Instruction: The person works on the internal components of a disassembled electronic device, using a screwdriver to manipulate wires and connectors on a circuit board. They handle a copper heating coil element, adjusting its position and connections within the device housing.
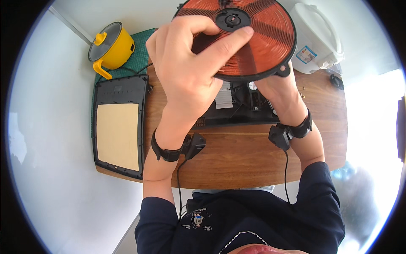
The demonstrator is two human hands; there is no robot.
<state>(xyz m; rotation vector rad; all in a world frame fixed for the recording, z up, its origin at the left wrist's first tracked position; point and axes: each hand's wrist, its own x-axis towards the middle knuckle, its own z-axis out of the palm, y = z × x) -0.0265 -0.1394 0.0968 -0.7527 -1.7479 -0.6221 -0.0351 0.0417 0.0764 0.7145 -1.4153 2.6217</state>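
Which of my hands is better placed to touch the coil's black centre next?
Probably your left hand: its thumb reaches over the face of the coil, its tip near the black centre. Your right hand is mostly hidden behind the coil's lower right edge.

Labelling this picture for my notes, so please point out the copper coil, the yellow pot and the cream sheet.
Copper coil (265,50): head view, on its windings.
Yellow pot (120,49): head view, on its side wall.
Cream sheet (118,136): head view, on its middle.
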